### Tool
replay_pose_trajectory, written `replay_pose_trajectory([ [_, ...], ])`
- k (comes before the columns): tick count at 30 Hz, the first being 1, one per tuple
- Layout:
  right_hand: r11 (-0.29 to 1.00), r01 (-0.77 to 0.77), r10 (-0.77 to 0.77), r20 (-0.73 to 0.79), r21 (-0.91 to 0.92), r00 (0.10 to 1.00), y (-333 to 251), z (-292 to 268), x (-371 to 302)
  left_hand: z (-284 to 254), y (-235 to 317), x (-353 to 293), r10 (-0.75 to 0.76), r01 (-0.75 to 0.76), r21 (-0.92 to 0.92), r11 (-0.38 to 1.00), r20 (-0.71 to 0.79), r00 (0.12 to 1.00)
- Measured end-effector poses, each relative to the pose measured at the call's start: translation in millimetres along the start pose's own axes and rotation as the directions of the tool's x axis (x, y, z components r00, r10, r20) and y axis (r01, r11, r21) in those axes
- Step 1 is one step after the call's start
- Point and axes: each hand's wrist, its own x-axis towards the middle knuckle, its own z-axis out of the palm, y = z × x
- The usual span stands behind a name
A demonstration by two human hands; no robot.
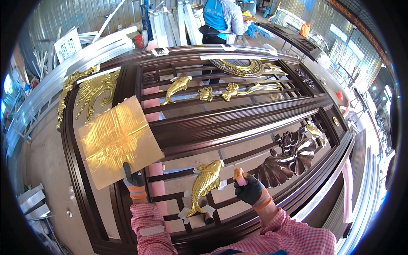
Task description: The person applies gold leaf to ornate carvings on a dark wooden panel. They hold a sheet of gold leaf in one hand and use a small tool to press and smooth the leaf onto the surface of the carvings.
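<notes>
My left hand (133, 180), in a dark glove with an orange cuff, grips the lower edge of a square brown board (148, 155) smeared with gold paint. My right hand (251, 192), gloved alike, is closed round a small pink sponge (241, 177) whose tip is stained gold-brown. Between my hands lies a gold fish ornament (206, 182) on a dark brown metal gate panel (199, 127), with bits of pale tape around it. The sponge is held apart from the fish, to its right. Unpainted dark lotus-leaf relief (287, 163) sits beyond my right hand.
Farther up the panel are another gold fish (176, 89), a gold ring ornament (238, 67) and gold scrollwork (97, 93). A person (221, 19) in a blue vest stands behind it. Metal profiles (63, 68) are stacked at left, with more grey lengths (357, 182) at right.
</notes>
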Motion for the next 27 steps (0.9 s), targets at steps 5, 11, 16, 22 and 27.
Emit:
replay_pose_trajectory([
  [5, 0.980, -0.076, 0.075, 0.014, 0.182, 0.997, 4.8, 4.5, 2.4, 10.3, 3.1, 5.9, -0.012, 0.012, 0.053, 0.999, 0.010, 1.000],
  [11, 0.975, 0.092, -0.104, -0.052, -0.204, 0.993, 16.3, -18.2, 13.0, 16.1, 0.9, 8.4, -0.149, 0.150, -0.020, 0.989, 0.035, 0.988],
  [16, 0.748, 0.246, -0.273, 0.053, -0.617, 0.961, 11.1, -5.5, 10.5, 10.1, -9.6, -0.1, -0.071, 0.073, 0.118, 0.990, -0.024, 0.997],
  [22, 0.977, 0.093, -0.139, -0.247, -0.189, 0.959, -8.1, 7.6, 2.8, 14.1, -6.8, 1.5, -0.127, 0.124, 0.116, 0.986, 0.023, 0.992],
  [27, 0.665, 0.233, -0.398, -0.073, -0.709, 0.914, -3.1, 10.8, 15.3, 8.7, -34.6, -7.2, -0.321, 0.333, -0.199, 0.922, 0.089, 0.943],
])
